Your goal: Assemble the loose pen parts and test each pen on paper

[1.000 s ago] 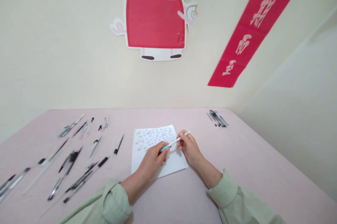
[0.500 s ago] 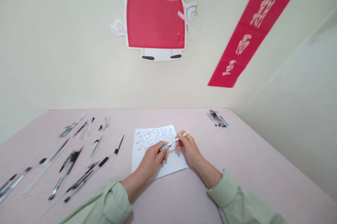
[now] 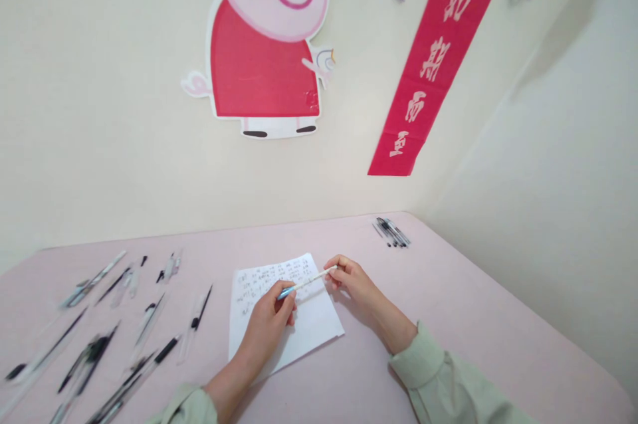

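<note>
Both hands hold one slim white pen (image 3: 308, 282) with a blue grip above a sheet of white paper (image 3: 304, 324) covered in handwriting at its top. My left hand (image 3: 266, 324) is closed, pinching the blue grip end. My right hand (image 3: 351, 281) is closed on the pen's other end. The paper lies flat on the pink table (image 3: 448, 318). Pale green sleeves cover both forearms.
Several black and clear pens and pen parts (image 3: 100, 344) lie scattered over the table's left side. A small bunch of black pens (image 3: 392, 232) rests at the far right corner. A cartoon pig cutout (image 3: 264, 45) and a red banner (image 3: 428, 65) hang on the wall.
The view has tilted up and to the right, so everything sits lower and further left in the picture. Both hands keep their hold on the pen over the paper.
</note>
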